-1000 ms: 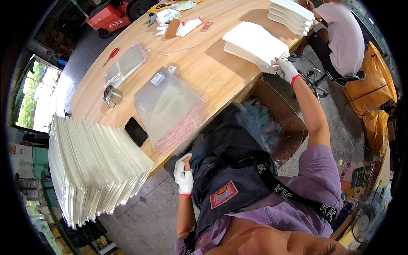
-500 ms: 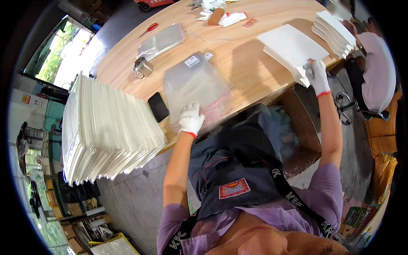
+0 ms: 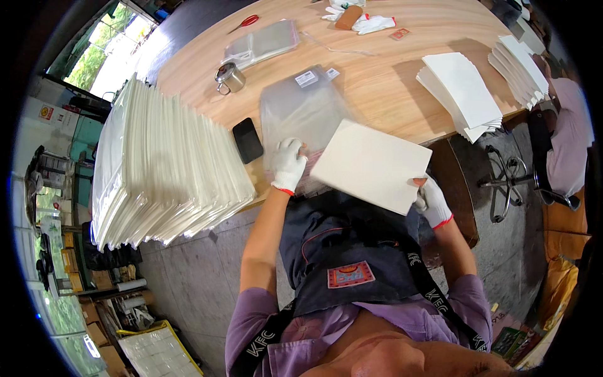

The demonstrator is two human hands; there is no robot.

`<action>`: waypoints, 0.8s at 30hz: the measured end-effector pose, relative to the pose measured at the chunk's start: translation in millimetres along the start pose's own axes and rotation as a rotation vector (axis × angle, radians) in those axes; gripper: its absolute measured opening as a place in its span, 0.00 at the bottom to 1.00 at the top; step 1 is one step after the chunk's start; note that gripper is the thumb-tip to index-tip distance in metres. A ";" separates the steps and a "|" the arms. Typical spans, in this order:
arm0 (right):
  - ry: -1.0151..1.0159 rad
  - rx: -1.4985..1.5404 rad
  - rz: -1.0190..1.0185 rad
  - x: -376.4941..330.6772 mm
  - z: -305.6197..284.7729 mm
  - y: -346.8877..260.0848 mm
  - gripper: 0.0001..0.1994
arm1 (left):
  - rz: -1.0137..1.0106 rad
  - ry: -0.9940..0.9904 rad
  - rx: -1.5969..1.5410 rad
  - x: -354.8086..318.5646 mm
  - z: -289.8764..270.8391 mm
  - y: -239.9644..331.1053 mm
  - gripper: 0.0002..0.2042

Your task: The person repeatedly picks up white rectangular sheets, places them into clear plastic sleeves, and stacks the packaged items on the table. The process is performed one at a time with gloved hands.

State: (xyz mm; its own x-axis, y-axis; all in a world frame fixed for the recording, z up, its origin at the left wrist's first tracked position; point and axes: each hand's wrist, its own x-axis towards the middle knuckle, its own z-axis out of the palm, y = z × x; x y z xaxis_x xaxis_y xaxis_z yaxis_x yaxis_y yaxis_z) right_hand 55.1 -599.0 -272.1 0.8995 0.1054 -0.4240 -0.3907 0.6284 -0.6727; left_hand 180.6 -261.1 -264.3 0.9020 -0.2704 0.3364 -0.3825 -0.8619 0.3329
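Observation:
My right hand [image 3: 432,201], in a white glove with a red cuff, grips a white rectangular sheet or thin pad [image 3: 372,164] by its right edge. That sheet tilts over the table's front edge, its left end over the near end of the clear plastic bags [image 3: 301,113]. My left hand [image 3: 289,164], gloved alike, has its fingers curled at the bags' near left edge and seems to pinch a bag there; the fingertips are partly hidden. A pile of white sheets [image 3: 461,88] lies fanned to the right on the table.
Left stands a tall stack of plastic-wrapped white packs [image 3: 163,163]. Near the bags are a black phone [image 3: 247,139], a metal cup [image 3: 230,78] and more bags [image 3: 262,43]. Red scissors [image 3: 245,23] and gloves [image 3: 374,24] lie farther back. A person [image 3: 568,138] sits at right beside another white pile [image 3: 520,69].
My right hand has come from the right pile toward me and left, bringing a white sheet with it. My left hand's fingers have curled at the bags' edge. The view has shifted slightly.

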 end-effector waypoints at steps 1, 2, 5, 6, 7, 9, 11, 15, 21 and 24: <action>-0.040 0.016 -0.005 0.1 -3.5 8.3 0.12 | -0.046 -0.046 -0.104 0.1 -1.0 3.0 0.13; -0.080 0.033 -0.011 0.9 -7.2 16.1 0.11 | -0.090 -0.092 -0.208 1.2 -0.8 6.8 0.14; 0.063 0.118 -0.015 -0.4 11.3 34.5 0.10 | -0.060 -0.065 -0.335 0.3 4.3 8.7 0.17; 0.088 0.138 -0.028 -3.0 22.8 37.8 0.10 | -0.026 -0.028 -0.343 -1.8 5.1 7.2 0.18; 0.149 0.191 -0.024 -6.3 34.7 38.7 0.11 | -0.021 -0.036 -0.323 -3.4 5.9 10.6 0.18; 0.065 0.199 -0.048 -8.2 37.5 47.5 0.13 | -0.008 -0.052 -0.283 -11.1 6.5 20.1 0.18; 0.188 0.245 -0.050 -5.1 44.2 54.5 0.15 | -0.004 0.007 -0.289 -26.0 7.3 30.7 0.22; -0.160 0.221 -0.105 -0.9 21.5 60.5 0.17 | -0.334 0.584 -0.683 -39.3 38.1 55.0 0.22; -0.042 0.146 -0.099 12.8 36.3 44.8 0.17 | -0.744 0.320 -1.253 -31.7 45.0 52.4 0.13; 0.036 0.021 -0.088 14.7 48.9 32.2 0.13 | -0.716 0.097 -1.261 -44.8 50.2 49.3 0.13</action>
State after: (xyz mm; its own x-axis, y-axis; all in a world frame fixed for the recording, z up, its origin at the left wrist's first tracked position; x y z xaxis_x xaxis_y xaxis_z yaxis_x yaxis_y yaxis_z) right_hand 65.4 -539.5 -270.3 0.9224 0.0218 -0.3856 -0.3062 0.6499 -0.6956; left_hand 131.3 -313.0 -307.2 0.9742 0.1209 -0.1906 0.1705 0.1592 0.9724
